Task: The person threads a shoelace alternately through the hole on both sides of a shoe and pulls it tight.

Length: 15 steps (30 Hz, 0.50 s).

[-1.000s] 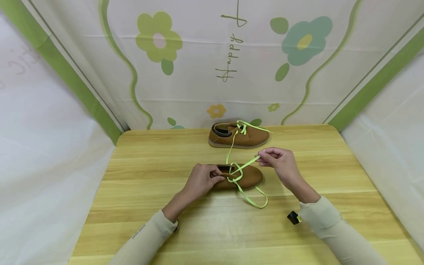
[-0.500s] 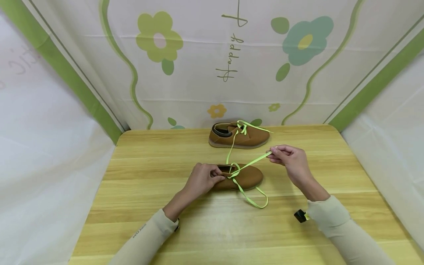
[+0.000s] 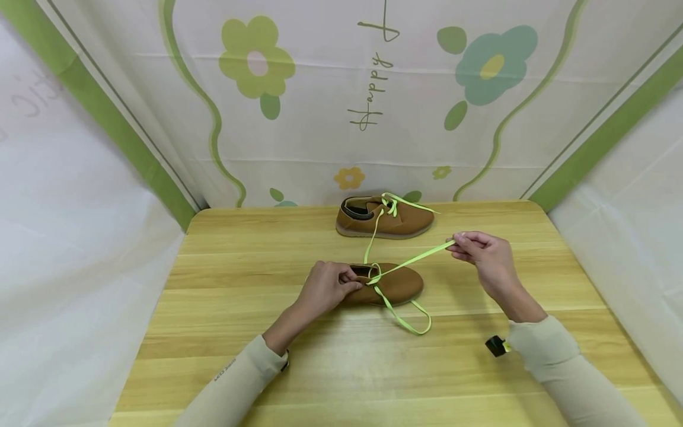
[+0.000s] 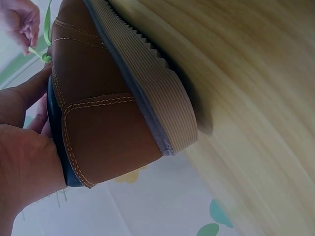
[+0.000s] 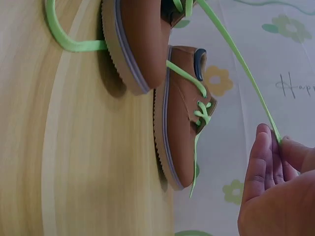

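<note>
A brown shoe (image 3: 402,283) lies on the table with its toe to the right. My left hand (image 3: 324,287) pinches the edge of its opening near the eyelets; in the left wrist view the shoe's heel (image 4: 103,142) hides part of the fingers. Between thumb and fingers my right hand (image 3: 487,258) pinches the end of a neon-green shoelace (image 3: 421,256), which runs taut from the shoe's eyelets. The right wrist view shows that hand (image 5: 275,182) with the stretched lace (image 5: 241,61). Another stretch of lace (image 3: 404,323) loops on the table in front of the shoe.
Behind stands a second brown shoe (image 3: 411,220), its green lace (image 3: 393,207) threaded through the eyelets. The wooden table (image 3: 229,249) ends at a white flowered cloth backdrop (image 3: 315,118). White cloth panels flank both sides.
My right hand has moved right and slightly away, drawing the lace out longer and tighter. The lace loop over the shoe's eyelets has shrunk. My left hand has stayed in place.
</note>
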Motion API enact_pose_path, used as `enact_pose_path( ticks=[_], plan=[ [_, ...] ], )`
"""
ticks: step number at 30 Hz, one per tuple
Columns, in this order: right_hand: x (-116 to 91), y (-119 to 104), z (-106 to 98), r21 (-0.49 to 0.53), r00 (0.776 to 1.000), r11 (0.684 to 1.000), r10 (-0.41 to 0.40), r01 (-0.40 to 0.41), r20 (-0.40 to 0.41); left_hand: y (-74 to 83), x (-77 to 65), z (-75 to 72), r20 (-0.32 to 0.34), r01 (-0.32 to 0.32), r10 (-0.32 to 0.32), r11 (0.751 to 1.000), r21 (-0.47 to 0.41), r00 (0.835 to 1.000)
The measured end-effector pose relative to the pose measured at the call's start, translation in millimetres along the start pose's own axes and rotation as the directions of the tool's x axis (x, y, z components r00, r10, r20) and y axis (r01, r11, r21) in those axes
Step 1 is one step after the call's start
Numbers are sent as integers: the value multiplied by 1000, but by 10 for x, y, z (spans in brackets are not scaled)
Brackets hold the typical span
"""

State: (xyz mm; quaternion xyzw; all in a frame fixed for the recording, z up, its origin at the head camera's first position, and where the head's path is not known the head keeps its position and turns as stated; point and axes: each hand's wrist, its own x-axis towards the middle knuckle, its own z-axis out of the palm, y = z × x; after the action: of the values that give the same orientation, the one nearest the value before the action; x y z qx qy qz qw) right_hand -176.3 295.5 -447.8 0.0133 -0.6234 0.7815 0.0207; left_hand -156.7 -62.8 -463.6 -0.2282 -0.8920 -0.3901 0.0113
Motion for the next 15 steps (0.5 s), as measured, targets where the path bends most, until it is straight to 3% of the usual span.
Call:
enact_pose_path(
  ticks=[15],
  plan=[
    [26,57,-322,-2,984,990,138,-139,-110,-6,20,-7,11,11,-11,1000,-2,1000]
  ],
)
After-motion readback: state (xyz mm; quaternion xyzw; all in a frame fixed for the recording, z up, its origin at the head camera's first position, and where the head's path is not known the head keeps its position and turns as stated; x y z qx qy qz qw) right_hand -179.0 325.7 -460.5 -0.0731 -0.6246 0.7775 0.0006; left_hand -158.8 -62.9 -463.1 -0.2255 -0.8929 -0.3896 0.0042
